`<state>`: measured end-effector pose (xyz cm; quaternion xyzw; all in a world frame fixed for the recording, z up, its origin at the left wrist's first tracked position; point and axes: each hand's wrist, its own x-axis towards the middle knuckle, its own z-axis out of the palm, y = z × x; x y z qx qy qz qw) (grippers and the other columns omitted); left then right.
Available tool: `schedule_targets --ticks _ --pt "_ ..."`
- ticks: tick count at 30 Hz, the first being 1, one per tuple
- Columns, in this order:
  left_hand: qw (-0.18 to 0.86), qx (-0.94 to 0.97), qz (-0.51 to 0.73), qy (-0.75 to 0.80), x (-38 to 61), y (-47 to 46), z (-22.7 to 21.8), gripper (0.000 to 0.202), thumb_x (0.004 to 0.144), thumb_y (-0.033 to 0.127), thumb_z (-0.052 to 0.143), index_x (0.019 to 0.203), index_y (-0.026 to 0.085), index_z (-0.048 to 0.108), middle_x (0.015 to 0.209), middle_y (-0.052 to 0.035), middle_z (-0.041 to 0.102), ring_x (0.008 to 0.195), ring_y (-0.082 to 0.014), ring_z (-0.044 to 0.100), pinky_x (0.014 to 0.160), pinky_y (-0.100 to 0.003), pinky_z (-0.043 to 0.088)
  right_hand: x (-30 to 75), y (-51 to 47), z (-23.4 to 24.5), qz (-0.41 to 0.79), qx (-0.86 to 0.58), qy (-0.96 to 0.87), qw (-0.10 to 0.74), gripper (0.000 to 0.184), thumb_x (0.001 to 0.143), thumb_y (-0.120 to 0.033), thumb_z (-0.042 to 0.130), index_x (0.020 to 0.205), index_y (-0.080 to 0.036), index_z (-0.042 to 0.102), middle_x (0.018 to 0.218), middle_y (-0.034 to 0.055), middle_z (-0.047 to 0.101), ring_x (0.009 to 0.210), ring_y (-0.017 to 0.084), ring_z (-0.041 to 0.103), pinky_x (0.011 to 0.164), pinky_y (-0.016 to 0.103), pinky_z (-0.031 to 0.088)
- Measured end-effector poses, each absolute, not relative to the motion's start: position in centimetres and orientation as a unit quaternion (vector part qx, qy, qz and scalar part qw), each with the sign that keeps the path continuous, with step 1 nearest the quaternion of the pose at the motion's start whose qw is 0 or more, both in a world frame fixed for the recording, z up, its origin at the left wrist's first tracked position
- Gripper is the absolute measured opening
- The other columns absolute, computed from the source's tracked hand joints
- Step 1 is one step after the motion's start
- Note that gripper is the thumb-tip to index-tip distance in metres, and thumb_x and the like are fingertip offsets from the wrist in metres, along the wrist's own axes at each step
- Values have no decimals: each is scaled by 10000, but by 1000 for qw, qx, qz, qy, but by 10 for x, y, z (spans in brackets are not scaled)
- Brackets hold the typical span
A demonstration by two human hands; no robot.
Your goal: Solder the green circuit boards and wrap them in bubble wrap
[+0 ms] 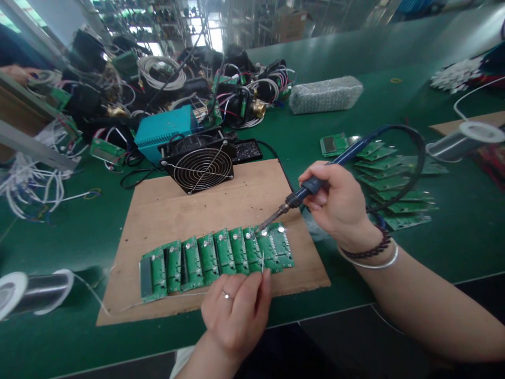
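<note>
Circuit boards, flat overlapping rectangles

My left hand hides part of the front edge of the cardboard; whether my soldering iron touches the circuit boards, I can't tell.

A soldering iron, circuit boards and probably shelves mark an electronics workshop.
</note>
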<state>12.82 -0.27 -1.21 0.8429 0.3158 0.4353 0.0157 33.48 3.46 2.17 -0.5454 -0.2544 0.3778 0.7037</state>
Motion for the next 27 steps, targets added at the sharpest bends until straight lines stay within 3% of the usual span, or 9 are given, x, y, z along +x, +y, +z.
schedule_targets --ticks 6,10,13,16,20,27 --pt "17 848 444 290 129 -5 -11 77 841 103 594 812 173 578 549 34 615 456 -93 534 481 -209 428 330 29 26 376 -496 -302 722 153 687 -280 639 579 -172 627 354 -81 344 309 28 291 300 152 226" --pt "14 845 455 282 124 -10 -12 80 819 108 597 807 182 568 520 40 600 426 -99 508 463 -225 402 324 12 30 344 -492 -426 677 155 765 -354 699 793 -203 716 500 -24 581 412 70 512 365 157 398" --pt "17 837 469 280 118 -17 -12 75 812 123 596 800 187 558 501 49 576 411 -93 466 446 -235 359 314 -3 38 314 -467 -545 621 200 804 -337 695 995 -279 706 676 -7 702 499 95 607 438 175 491" --pt "32 819 498 284 112 -25 -11 87 836 150 558 758 188 556 477 51 540 405 -87 427 436 -243 328 302 -17 45 263 -447 -658 546 216 853 -257 638 1053 -327 676 711 -28 726 520 102 645 480 169 532" --pt "42 806 513 292 104 -31 -9 137 826 177 552 691 198 564 467 42 519 404 -97 430 431 -253 340 282 -33 43 207 -416 -749 473 205 828 -244 656 1014 -325 682 848 -2 757 755 173 727 687 238 597" --pt "65 809 519 267 79 -30 -1 91 843 107 572 791 181 574 523 35 584 415 -79 493 441 -204 400 248 -53 31 295 -381 -700 526 294 843 -133 601 1067 -324 607 780 -6 697 675 129 654 616 216 543"
